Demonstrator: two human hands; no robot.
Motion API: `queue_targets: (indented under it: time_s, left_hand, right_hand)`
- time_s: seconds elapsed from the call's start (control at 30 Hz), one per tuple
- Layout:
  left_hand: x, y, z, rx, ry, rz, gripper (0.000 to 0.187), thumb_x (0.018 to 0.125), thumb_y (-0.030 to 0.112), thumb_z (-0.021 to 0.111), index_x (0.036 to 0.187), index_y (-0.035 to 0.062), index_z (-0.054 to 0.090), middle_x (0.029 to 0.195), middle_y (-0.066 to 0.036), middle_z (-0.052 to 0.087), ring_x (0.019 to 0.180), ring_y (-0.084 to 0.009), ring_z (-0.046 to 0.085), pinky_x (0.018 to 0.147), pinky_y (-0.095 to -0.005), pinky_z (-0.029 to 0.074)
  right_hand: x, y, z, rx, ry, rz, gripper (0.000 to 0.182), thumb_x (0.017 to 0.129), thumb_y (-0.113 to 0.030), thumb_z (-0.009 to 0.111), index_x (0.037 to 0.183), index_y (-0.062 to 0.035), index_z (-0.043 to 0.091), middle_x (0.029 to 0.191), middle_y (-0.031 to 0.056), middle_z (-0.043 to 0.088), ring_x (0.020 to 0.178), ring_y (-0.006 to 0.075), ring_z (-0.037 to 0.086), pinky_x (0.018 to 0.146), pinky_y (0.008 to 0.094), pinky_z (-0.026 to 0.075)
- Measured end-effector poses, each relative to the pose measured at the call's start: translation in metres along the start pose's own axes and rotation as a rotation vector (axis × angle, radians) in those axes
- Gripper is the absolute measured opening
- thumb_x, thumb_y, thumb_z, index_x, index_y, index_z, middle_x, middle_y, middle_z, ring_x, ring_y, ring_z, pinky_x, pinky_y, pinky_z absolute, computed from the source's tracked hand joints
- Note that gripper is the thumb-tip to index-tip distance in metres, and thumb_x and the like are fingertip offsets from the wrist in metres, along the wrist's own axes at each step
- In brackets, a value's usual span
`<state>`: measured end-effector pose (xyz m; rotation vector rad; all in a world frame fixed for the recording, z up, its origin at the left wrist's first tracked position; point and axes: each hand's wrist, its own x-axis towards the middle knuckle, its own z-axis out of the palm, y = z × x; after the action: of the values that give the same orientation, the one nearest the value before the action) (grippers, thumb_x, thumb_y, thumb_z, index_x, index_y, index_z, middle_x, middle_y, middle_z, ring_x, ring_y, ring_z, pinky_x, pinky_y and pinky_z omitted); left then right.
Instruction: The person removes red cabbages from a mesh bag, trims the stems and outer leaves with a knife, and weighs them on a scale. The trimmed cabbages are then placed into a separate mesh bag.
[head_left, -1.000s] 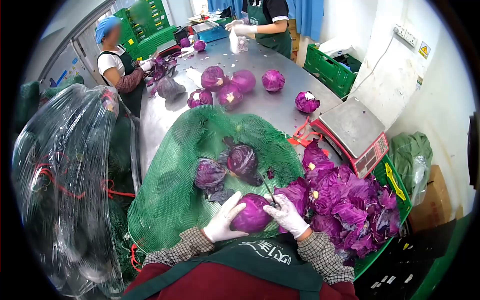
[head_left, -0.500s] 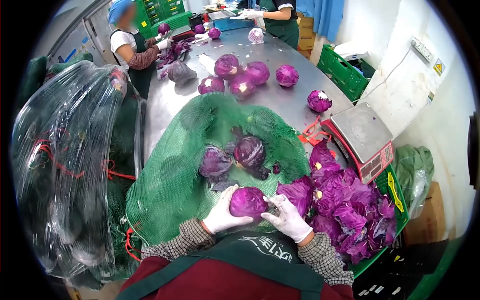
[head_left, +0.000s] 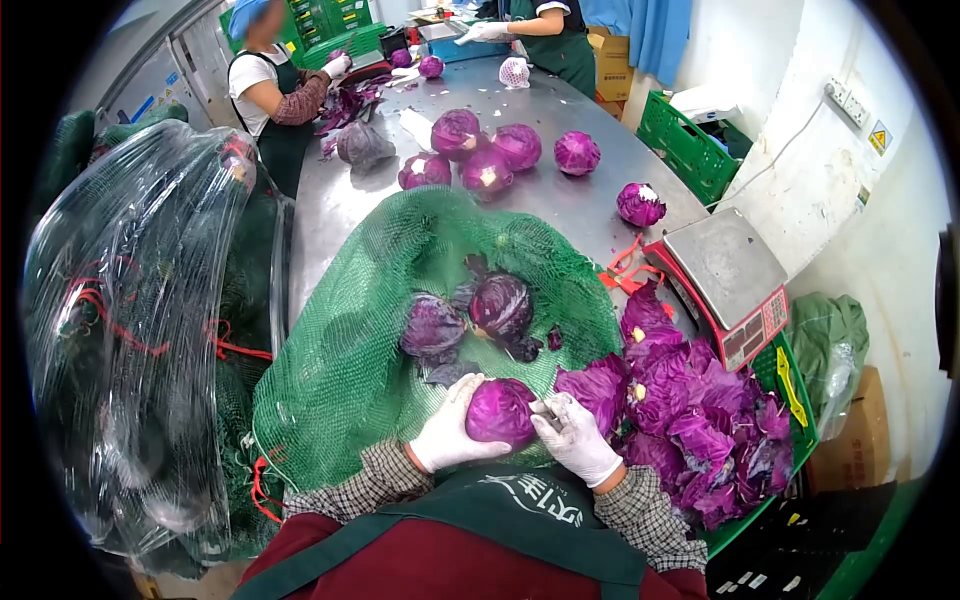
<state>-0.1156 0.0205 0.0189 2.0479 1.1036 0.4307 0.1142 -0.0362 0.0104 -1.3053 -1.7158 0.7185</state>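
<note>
In front of my body, my left hand (head_left: pixel 446 432) in a white glove curls round the left side of a purple red cabbage (head_left: pixel 500 413). My right hand (head_left: pixel 577 437), also gloved, has its bent fingers against the cabbage's right edge; whether they pinch a leaf there is hidden. Beneath the cabbage spreads an open green mesh sack (head_left: pixel 330 375). Inside the sack lie two darker cabbages, one on the left (head_left: pixel 433 326) and one on the right (head_left: pixel 501 305), with loose dark leaf pieces. A heap of stripped purple leaves (head_left: pixel 690 420) is just right of my right hand.
Several trimmed cabbages (head_left: pixel 486 172) stand on the metal table (head_left: pixel 330 240). A red scale (head_left: pixel 727 265) sits at its right edge, above a green crate (head_left: pixel 803 435). Film-wrapped mesh sacks (head_left: pixel 150 340) are piled at left. Two co-workers, one at left (head_left: pixel 270 90), work farther back.
The cabbage has turned slightly in my hands, and my right fingers have shifted a little along its edge. At the back left, the co-worker's hands have moved up toward a cabbage.
</note>
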Motion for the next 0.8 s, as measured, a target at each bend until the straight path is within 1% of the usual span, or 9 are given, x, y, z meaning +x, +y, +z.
queue_targets:
  time_s: [0.07,0.17,0.33,0.5,0.63,0.67,0.7,0.77,0.8]
  left_hand:
    - [-0.002,0.003,0.004,0.059,0.002,0.025,0.116,0.060,0.056,0.082,0.143,-0.0062,0.031,0.146,-0.031,0.029,0.139,-0.0419,0.028,0.115,-0.0430,0.027]
    - [0.000,0.013,0.007,0.149,-0.024,0.071,0.116,0.060,0.056,0.082,0.143,-0.0059,0.030,0.145,-0.032,0.029,0.137,-0.0436,0.032,0.113,-0.0437,0.031]
    - [0.002,0.013,0.008,0.231,-0.039,0.193,0.115,0.061,0.054,0.081,0.145,-0.0034,0.028,0.146,-0.032,0.029,0.134,-0.0455,0.034,0.112,-0.0465,0.032]
    - [0.003,0.009,0.005,0.136,-0.064,0.118,0.114,0.061,0.054,0.081,0.147,0.0004,0.027,0.148,-0.030,0.027,0.138,-0.0439,0.029,0.114,-0.0461,0.029]
    - [0.003,-0.004,0.001,0.049,-0.061,0.102,0.116,0.061,0.055,0.081,0.146,-0.0020,0.027,0.148,-0.029,0.026,0.140,-0.0412,0.027,0.116,-0.0445,0.026]
    - [0.003,-0.009,0.001,0.019,-0.053,0.093,0.116,0.061,0.055,0.082,0.145,-0.0027,0.028,0.148,-0.029,0.026,0.140,-0.0410,0.027,0.116,-0.0442,0.026]
    - [0.003,-0.013,0.001,-0.010,-0.048,0.085,0.117,0.060,0.055,0.082,0.145,-0.0034,0.028,0.148,-0.029,0.026,0.140,-0.0408,0.027,0.116,-0.0439,0.026]
    - [0.005,-0.015,0.001,-0.041,-0.048,0.057,0.117,0.058,0.053,0.085,0.144,-0.0050,0.029,0.147,-0.029,0.027,0.140,-0.0403,0.027,0.116,-0.0433,0.025]
    - [0.006,-0.015,0.000,-0.060,-0.045,0.041,0.117,0.058,0.053,0.085,0.143,-0.0052,0.030,0.147,-0.029,0.027,0.140,-0.0403,0.027,0.116,-0.0433,0.025]
  right_hand:
    - [0.006,-0.013,-0.003,0.083,0.039,-0.018,0.028,0.088,-0.018,0.067,0.112,-0.0033,0.063,0.096,0.0146,0.063,0.089,0.0309,0.063,0.076,0.0361,0.053]
    - [0.014,-0.016,-0.007,0.022,-0.106,-0.073,0.030,0.085,-0.007,0.071,0.113,-0.0007,0.063,0.097,0.0088,0.058,0.082,0.0176,0.060,0.071,0.0288,0.051]
    - [0.018,-0.019,-0.018,-0.071,-0.174,-0.058,0.018,0.086,-0.007,0.067,0.102,-0.0005,0.064,0.085,0.0135,0.063,0.074,0.0265,0.065,0.068,0.0320,0.052]
    - [0.022,0.003,-0.013,-0.250,0.178,-0.113,0.006,0.085,-0.007,0.062,0.089,-0.0035,0.061,0.082,0.0153,0.064,0.073,0.0321,0.065,0.065,0.0395,0.054]
    - [0.017,0.041,-0.033,-0.069,0.360,0.338,0.015,0.088,-0.004,0.065,0.101,-0.0006,0.060,0.086,0.0076,0.062,0.072,0.0118,0.058,0.068,0.0259,0.050]
    - [0.018,0.039,-0.035,0.052,0.438,0.225,0.022,0.087,-0.003,0.065,0.109,-0.0004,0.058,0.091,0.0069,0.062,0.074,0.0099,0.058,0.069,0.0253,0.050]
    - [0.015,0.032,-0.041,-0.050,0.347,0.264,0.030,0.087,-0.003,0.066,0.115,-0.0016,0.057,0.093,0.0052,0.062,0.075,0.0080,0.057,0.070,0.0243,0.050]
    - [0.006,0.021,-0.032,0.436,0.159,0.387,0.033,0.085,-0.004,0.070,0.116,-0.0017,0.058,0.093,0.0031,0.061,0.077,0.0071,0.056,0.071,0.0234,0.050]
    - [0.002,0.010,-0.029,0.402,0.047,0.416,0.034,0.083,-0.005,0.073,0.114,-0.0020,0.059,0.091,0.0014,0.059,0.077,0.0072,0.055,0.072,0.0224,0.049]
